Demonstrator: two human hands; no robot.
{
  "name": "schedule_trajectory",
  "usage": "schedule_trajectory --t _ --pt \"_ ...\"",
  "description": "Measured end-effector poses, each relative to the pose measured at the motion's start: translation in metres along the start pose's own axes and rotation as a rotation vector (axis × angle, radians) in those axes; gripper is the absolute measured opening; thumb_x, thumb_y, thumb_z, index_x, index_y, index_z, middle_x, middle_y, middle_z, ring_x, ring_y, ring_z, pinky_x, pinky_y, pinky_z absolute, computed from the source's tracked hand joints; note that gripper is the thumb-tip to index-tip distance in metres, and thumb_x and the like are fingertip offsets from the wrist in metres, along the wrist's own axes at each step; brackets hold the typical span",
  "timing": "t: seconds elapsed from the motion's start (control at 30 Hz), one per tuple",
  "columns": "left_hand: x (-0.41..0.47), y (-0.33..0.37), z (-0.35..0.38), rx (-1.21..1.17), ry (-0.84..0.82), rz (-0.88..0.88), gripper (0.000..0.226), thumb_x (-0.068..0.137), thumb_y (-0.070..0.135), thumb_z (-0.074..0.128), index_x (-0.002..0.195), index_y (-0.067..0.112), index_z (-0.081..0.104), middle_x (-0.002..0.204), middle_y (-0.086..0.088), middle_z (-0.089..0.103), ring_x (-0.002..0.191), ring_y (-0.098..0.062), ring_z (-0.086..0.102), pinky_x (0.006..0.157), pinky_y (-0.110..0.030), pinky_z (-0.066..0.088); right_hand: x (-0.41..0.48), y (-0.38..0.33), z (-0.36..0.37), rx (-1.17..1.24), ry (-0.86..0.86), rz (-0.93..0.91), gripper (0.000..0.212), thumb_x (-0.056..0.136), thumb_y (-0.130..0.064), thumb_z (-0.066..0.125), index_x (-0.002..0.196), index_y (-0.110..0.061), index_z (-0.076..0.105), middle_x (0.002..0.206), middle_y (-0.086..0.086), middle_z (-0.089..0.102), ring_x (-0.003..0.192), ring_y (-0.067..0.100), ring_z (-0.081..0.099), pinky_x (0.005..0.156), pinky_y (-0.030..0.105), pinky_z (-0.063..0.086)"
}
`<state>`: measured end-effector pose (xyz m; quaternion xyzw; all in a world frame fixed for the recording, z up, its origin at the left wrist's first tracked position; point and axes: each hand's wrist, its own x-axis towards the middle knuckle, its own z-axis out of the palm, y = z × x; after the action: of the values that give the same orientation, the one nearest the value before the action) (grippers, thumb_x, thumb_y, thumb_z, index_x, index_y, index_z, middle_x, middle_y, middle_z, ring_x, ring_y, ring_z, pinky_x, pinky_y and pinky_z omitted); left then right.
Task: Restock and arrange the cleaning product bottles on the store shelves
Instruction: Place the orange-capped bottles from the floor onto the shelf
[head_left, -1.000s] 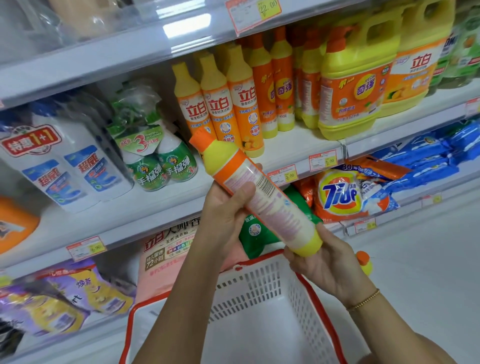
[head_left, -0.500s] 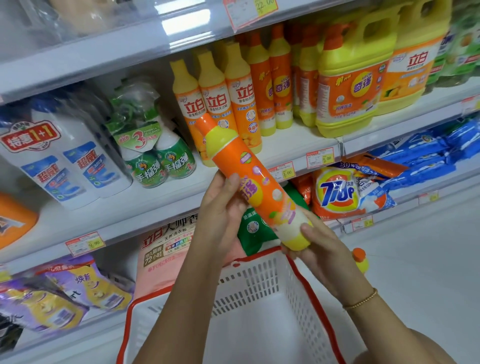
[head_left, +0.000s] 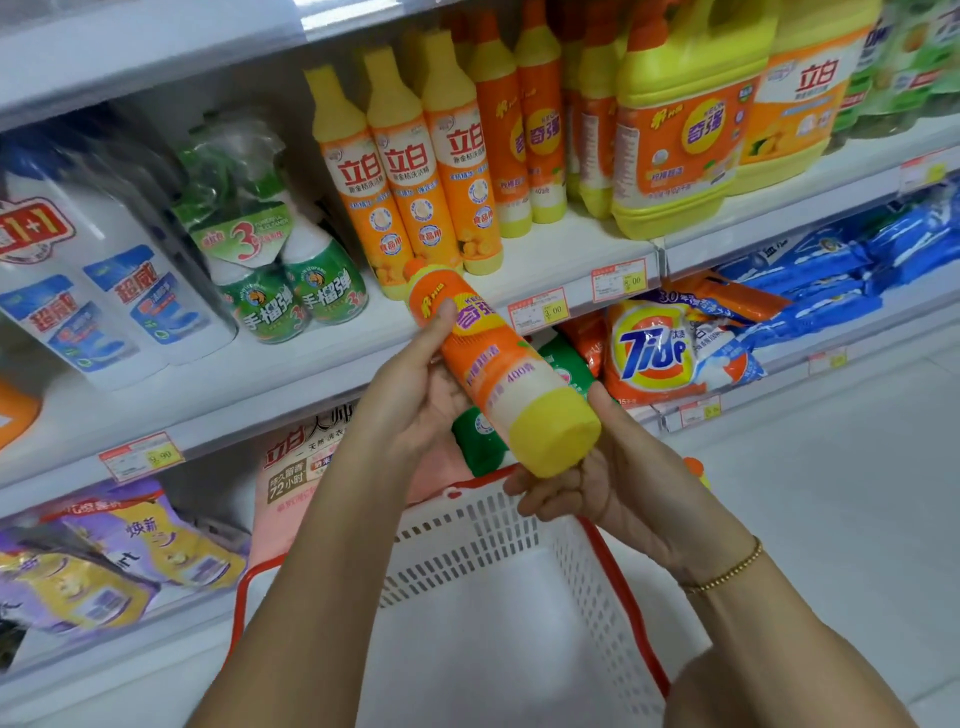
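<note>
Tilted orange-and-yellow plastic dish-soap bottle, two-handed hold.
L hand grips label area; R hand curls round yellow base.

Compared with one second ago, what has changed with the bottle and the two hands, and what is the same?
The orange bottle was turned about its long axis: the white back label faced the camera, now the orange front does. Its yellow base swung toward the camera. The left hand still grips its upper part, the right hand its base. The basket and the shelf bottles stayed put.
</note>
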<state>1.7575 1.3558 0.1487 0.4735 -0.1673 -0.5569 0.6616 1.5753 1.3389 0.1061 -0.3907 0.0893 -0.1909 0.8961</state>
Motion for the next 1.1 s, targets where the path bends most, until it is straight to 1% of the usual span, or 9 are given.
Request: schedule_trajectory --t 0.2,0.33,0.43,0.6,0.7,0.8,0.93,1.03,1.1 --pt "0.007 -0.005 0.003 -0.04 0.022 -0.138 0.067 0.07 0.038 0.067 0.128 0.007 0.055 0.109 -0.012 0.07 0.101 -0.025 0.066 0.097 -0.045 0.048 -0.008 -0.006 0.001 -0.145 0.142 -0.008 0.064 0.084 -0.058 0.034 0.09 -0.01 0.076 0.087 0.022 0.07 0.072 0.024 0.07 0.059 0.028 0.057" --pt "0.008 -0.011 0.002 0.043 0.035 -0.106 0.068 0.065 0.033 0.07 0.126 0.007 0.056 0.105 -0.012 0.072 0.095 -0.022 0.07 0.09 -0.043 0.054 -0.017 -0.018 -0.015 -0.416 0.421 -0.033 0.059 0.082 -0.057 0.042 0.103 -0.009 0.069 0.097 0.015 0.073 0.09 0.027 0.069 0.073 0.032 0.057" --pt "0.003 -0.02 0.007 0.391 0.003 0.019 0.066 0.059 0.033 0.074 0.119 0.009 0.06 0.106 -0.01 0.073 0.086 -0.017 0.073 0.077 -0.037 0.059 -0.019 -0.032 -0.027 -0.698 0.678 -0.145 0.048 0.082 -0.057 0.05 0.108 -0.02 0.066 0.101 0.0 0.072 0.094 0.014 0.068 0.08 0.028 0.057" --pt "-0.003 -0.056 0.035 0.818 -0.134 0.345 0.051 0.065 0.006 0.084 0.108 0.024 0.064 0.091 0.016 0.072 0.085 0.005 0.068 0.07 -0.014 0.053 -0.009 -0.054 -0.028 -1.133 0.684 -0.262 0.063 0.069 -0.058 0.072 0.125 -0.033 0.056 0.106 -0.014 0.064 0.095 0.002 0.062 0.081 0.027 0.053" --pt "0.003 -0.089 0.044 0.824 -0.228 0.488 0.055 0.066 0.007 0.081 0.113 0.029 0.062 0.101 0.018 0.072 0.097 0.001 0.066 0.083 -0.019 0.052 -0.01 -0.063 -0.031 -1.308 0.729 -0.317 0.055 0.068 -0.048 0.079 0.114 -0.027 0.061 0.101 -0.01 0.067 0.091 0.006 0.062 0.081 0.029 0.051" --pt "0.011 -0.113 0.051 0.808 -0.304 0.509 0.052 0.071 0.013 0.078 0.111 0.039 0.058 0.106 0.026 0.068 0.104 0.0 0.063 0.088 -0.019 0.05 -0.026 -0.069 -0.047 -1.381 0.761 -0.343 0.051 0.062 -0.046 0.082 0.105 -0.026 0.063 0.093 -0.01 0.069 0.086 0.006 0.063 0.079 0.031 0.051" --pt "0.036 -0.152 0.052 0.953 -0.333 0.402 0.036 0.079 0.018 0.077 0.111 0.03 0.064 0.104 0.009 0.07 0.096 -0.005 0.066 0.087 -0.024 0.052 -0.055 -0.065 -0.085 -1.391 0.951 -0.342 0.05 0.063 -0.044 0.083 0.105 -0.033 0.059 0.086 -0.018 0.062 0.074 -0.006 0.056 0.064 0.005 0.039" --pt "0.059 -0.184 0.044 1.165 -0.302 0.336 0.037 0.084 0.018 0.07 0.119 0.011 0.062 0.103 0.0 0.065 0.088 -0.008 0.062 0.085 -0.028 0.051 -0.076 -0.055 -0.125 -1.341 1.145 -0.339 0.05 0.067 -0.035 0.084 0.11 -0.023 0.06 0.089 -0.008 0.061 0.074 0.007 0.054 0.061 0.014 0.034" --pt "0.07 -0.201 0.04 1.256 -0.32 0.266 0.042 0.087 0.017 0.067 0.127 0.01 0.057 0.113 -0.005 0.063 0.097 -0.015 0.061 0.093 -0.031 0.049 -0.091 -0.052 -0.158 -1.239 1.301 -0.337 0.046 0.071 -0.035 0.081 0.11 -0.022 0.06 0.093 -0.005 0.063 0.084 0.014 0.058 0.071 0.021 0.038"
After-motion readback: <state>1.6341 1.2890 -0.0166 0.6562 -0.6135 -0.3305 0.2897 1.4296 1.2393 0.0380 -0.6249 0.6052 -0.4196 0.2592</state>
